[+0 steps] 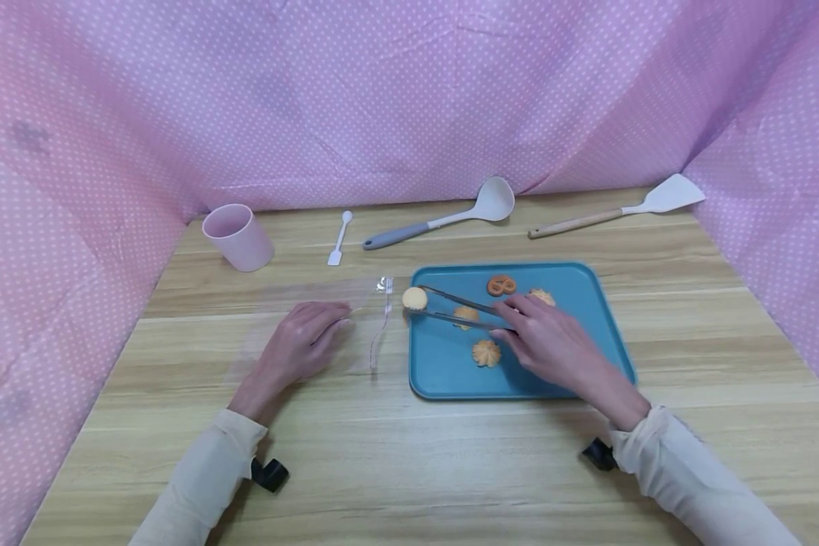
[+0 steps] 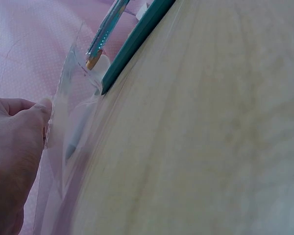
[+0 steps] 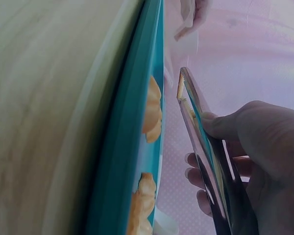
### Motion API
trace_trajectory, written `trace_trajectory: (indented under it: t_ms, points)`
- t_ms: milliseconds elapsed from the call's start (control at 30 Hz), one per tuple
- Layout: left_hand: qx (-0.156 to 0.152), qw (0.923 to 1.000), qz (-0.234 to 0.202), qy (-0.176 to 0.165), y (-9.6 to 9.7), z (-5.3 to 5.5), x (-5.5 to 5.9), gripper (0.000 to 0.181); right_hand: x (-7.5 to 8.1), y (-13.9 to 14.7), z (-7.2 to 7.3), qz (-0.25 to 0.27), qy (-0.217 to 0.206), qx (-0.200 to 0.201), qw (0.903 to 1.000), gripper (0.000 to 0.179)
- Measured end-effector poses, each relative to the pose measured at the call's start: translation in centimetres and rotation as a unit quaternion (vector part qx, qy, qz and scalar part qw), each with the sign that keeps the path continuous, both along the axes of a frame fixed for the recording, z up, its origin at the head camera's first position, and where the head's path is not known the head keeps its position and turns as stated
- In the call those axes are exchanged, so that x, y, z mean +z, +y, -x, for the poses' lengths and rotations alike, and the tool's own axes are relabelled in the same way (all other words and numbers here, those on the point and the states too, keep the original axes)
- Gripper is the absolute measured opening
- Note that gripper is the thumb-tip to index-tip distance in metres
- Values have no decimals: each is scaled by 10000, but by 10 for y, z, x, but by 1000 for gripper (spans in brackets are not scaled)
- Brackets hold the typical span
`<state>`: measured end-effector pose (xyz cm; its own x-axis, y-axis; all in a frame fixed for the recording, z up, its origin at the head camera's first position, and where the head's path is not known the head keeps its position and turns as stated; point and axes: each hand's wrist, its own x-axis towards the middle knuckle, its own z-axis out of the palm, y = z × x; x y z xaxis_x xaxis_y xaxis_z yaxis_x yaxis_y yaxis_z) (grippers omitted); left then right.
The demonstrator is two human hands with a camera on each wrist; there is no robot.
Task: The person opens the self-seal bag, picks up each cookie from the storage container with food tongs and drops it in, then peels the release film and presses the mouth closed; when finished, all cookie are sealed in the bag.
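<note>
Holding tongs: right hand, fingers about the arms, tips closed on a round cookie above the left rim of the blue tray. Left hand: thumb and finger pinching an edge of the clear bag. Position: cookie just right of the bag's zip end, between the hands, left fingertips slightly nearer. Tongs' long axis: roughly left to right, tips pointing bagward.
</note>
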<state>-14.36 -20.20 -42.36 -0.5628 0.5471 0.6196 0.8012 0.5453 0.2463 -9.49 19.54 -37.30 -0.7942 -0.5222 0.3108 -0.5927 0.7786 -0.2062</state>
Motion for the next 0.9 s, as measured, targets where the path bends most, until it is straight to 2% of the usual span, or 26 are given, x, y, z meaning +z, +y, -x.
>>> trace_trajectory:
  t_ms: [467,633,900]
  points:
    - [-47,10000,-21,47,0,1,0,28,-1,-28,3,-68,-57,336,9994,40]
    - [-73,9999,-48,82,0,1,0,27,-2,-38,6,-107,-30,439,9990,36]
    - [-40,10000,20,8,1,0,2,26,0,-54,10,-129,-213,584,9980,37]
